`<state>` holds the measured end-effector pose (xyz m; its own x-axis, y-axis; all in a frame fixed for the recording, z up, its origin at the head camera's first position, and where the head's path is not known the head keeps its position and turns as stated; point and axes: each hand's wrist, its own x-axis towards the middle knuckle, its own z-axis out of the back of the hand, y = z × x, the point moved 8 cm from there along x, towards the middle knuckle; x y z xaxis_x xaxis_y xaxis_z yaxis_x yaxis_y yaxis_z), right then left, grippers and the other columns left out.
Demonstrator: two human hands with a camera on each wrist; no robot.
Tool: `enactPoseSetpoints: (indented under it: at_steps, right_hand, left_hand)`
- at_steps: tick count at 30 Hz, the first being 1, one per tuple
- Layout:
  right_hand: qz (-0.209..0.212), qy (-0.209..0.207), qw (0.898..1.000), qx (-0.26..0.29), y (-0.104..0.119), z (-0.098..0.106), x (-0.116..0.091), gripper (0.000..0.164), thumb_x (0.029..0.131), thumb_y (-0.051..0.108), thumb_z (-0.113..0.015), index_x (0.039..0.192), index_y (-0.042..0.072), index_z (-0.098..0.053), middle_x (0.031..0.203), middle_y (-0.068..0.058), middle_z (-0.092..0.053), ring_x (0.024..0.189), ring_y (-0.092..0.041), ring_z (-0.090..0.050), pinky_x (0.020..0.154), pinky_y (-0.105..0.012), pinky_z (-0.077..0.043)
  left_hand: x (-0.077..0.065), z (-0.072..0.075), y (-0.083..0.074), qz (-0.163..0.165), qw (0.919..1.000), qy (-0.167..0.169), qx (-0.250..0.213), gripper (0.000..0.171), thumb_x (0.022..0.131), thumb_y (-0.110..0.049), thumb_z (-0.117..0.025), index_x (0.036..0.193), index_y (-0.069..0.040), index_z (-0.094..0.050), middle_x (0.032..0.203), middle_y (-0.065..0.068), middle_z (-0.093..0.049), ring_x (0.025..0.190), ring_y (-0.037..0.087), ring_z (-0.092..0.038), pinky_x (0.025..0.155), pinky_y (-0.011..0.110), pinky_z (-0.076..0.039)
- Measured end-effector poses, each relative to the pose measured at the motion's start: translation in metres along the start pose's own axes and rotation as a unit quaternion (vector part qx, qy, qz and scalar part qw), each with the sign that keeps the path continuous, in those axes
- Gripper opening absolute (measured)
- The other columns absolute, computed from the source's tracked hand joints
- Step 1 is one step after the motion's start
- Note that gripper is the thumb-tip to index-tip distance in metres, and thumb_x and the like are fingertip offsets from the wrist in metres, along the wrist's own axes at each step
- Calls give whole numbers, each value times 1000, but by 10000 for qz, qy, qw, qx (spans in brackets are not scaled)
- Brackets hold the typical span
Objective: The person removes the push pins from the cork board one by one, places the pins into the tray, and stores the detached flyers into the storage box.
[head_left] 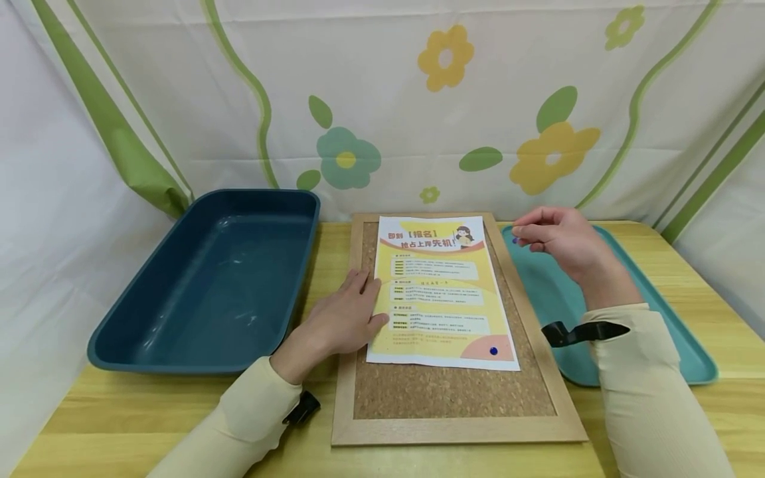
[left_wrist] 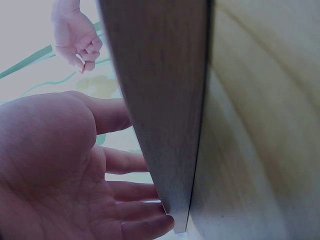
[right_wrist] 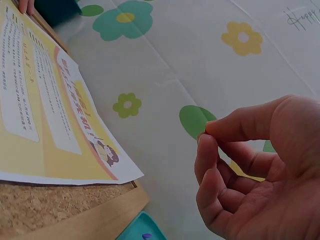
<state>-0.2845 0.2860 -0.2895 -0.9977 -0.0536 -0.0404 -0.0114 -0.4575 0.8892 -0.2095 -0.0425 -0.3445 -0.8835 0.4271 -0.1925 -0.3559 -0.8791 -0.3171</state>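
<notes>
A yellow printed poster (head_left: 439, 299) lies on a wood-framed cork board (head_left: 454, 395), with a dark blue push pin (head_left: 493, 350) in its lower right corner. My left hand (head_left: 349, 315) rests with extended fingers over the board's left frame and the poster's left edge. In the left wrist view, those fingers (left_wrist: 132, 191) reach along the frame's side. Above the teal tray (head_left: 540, 292), my right hand (head_left: 562, 239) pinches thumb and forefinger together on what looks like a small push pin, almost wholly hidden by the fingertips. A purple push pin (right_wrist: 146, 236) shows at the tray's corner.
A deep dark-blue basin (head_left: 221, 285) stands left of the board. The teal tray sits close along the board's right side. Behind everything hangs a white cloth (head_left: 394, 86) with printed flowers. The wooden table (head_left: 197, 405) carries it all.
</notes>
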Motion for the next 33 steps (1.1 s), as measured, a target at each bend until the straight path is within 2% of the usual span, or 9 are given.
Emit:
enactPoseSetpoints:
  at_steps: [12,17,21,33]
  right_hand:
    - [-238,-193,9990,324,-17,10,4,17,105,24,-69,92,31,-78,94,18,-70,84,-2,-70,76,-19,-56]
    - [-411,-237,9985,281,-27,14,6,14,105,28,-68,96,26,-78,95,20,-69,84,-2,-70,76,-19,-56]
    - [-489,-199,9981,305,-35,16,8,17,106,23,-66,95,25,-79,90,21,-72,84,-2,-69,76,-19,-56]
    - [-676,-121,9968,411,-54,18,12,29,106,19,-66,85,35,-77,83,23,-72,81,2,-69,75,-18,-56]
  left_hand:
    - [0,-1,1,33,10000,14,-39,67,110,-37,-56,165,-4,-35,176,21,-21,166,35,-19,107,55,-54]
    - [-1,-1,1,50,10000,35,-58,67,111,-37,-56,165,-5,-35,177,21,-20,167,34,-18,108,55,-53]
    - [-1,-2,2,57,10000,50,-59,67,111,-37,-55,166,-5,-34,177,21,-20,167,35,-17,112,55,-51]
    - [0,-2,2,59,10000,47,-43,67,111,-37,-55,166,-5,-35,177,20,-19,167,34,-17,111,55,-51]
